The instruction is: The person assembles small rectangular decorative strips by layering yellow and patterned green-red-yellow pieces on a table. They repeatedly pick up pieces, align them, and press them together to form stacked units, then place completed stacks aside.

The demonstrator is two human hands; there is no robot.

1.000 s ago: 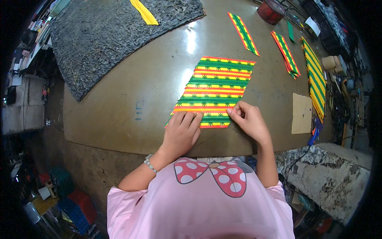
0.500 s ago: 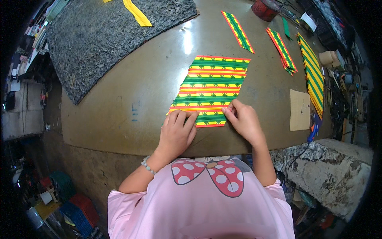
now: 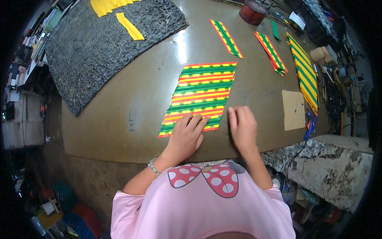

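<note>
On the table in front of me lies a slanted sheet of striped strips (image 3: 203,89), side by side, in green, yellow and red with dark green leaf shapes. My left hand (image 3: 185,134) rests on its near part, fingers stretched out and pressing lightly on the surface. Just right of the sheet's near right edge, apart from it, is my right hand (image 3: 243,128). Its fingers are curled in with the thumb against them; whatever is between them, if anything, is hidden.
Beyond the sheet lie a single matching strip (image 3: 227,38), a small strip stack (image 3: 270,51) and a long green-yellow striped stack (image 3: 304,71). At right are a cardboard piece (image 3: 293,110) and a blue glue gun (image 3: 310,126). A dark rough slab (image 3: 107,44) holds yellow strips (image 3: 130,26).
My right hand has come off the sheet's right edge and moved slightly down, its fingers curling. My left hand stays on the sheet. The whole view has shifted a little.
</note>
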